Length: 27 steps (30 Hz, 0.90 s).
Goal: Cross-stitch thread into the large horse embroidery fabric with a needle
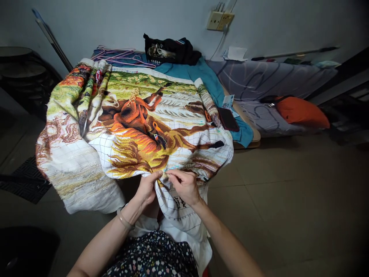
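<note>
While the left hand (pixel 147 188), with a pale bangle (pixel 124 219) at its wrist, pinches the near edge of the large white gridded cloth stitched with orange, brown and green figures (pixel 138 127), its thumb and fingers closed on the fabric, the right hand (pixel 184 186) works just beside it at lower centre, thumb and forefinger together over the same cloth; whatever sits between those fingertips is too small to tell. The cloth spreads from the left of the frame to the centre, with rolled parts at upper left and a rolled end near the dark flat rectangular phone-like object (pixel 228 119) right of centre. Loose tan threads (pixel 134 97) lie on the stitching. Behind it, at upper centre, are pink wire hangers (pixel 121 55), a black printed fabric bundle (pixel 170 50) and a teal cloth (pixel 187 71). A bright orange bag (pixel 302 112) rests on the grey patterned covering (pixel 259 111) at right, and a cream wall socket (pixel 219 20) is at the top.
</note>
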Available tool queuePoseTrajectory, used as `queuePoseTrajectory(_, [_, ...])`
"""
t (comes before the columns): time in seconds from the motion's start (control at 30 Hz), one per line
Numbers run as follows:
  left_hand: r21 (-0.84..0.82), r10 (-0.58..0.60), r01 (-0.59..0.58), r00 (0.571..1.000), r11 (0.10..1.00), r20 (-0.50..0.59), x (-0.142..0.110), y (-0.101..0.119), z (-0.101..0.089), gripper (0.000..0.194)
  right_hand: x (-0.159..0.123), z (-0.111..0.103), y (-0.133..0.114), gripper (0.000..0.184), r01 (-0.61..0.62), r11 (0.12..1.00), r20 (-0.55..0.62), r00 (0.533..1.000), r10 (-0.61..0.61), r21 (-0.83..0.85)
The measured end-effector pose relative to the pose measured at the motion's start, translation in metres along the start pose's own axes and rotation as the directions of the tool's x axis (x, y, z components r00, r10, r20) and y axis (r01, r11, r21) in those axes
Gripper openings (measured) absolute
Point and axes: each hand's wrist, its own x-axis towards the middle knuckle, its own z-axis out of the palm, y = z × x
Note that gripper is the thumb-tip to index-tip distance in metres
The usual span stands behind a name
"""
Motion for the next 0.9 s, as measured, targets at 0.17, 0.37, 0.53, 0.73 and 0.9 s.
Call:
queuePoseTrajectory(0.17, [0.004, -0.02, 0.02, 1.0, 1.0, 0.007, -0.001, 0.002, 0.002, 0.028, 0.003, 0.003, 0.005, 0.016, -0.082, 0.993, 0.031, 0.996, 0.08, 0.088])
queuePoseTrajectory(0.37, [0.002, -0.026, 0.026, 1.0, 1.0, 0.01, -0.001, 0.003, 0.001, 0.029, 0.006, 0.001, -0.005, 0.015, -0.009, 0.997, 0.054, 0.998, 0.013, -0.079])
queuePoseTrajectory(0.53, [-0.015, -0.03, 0.031, 0.999, 0.999, 0.042, -0.002, 0.0, -0.004, 0.025, 0.001, 0.002, -0.02, 0.024, 0.117, 0.85, 0.061, 0.993, -0.099, -0.513])
queuePoseTrajectory(0.73, [-0.01, -0.042, 0.043, 0.997, 0.999, 0.067, -0.003, 0.001, -0.006, 0.028, 0.004, 0.002, -0.023, 0.021, 0.107, 0.89, 0.137, 0.989, -0.05, -0.444])
queuePoseTrajectory(0.9, [-0.031, -0.051, 0.053, 0.996, 0.998, 0.074, -0.004, 0.002, -0.004, 0.027, 0.005, 0.001, -0.017, 0.021, 0.155, 0.867, 0.152, 0.984, -0.093, -0.473])
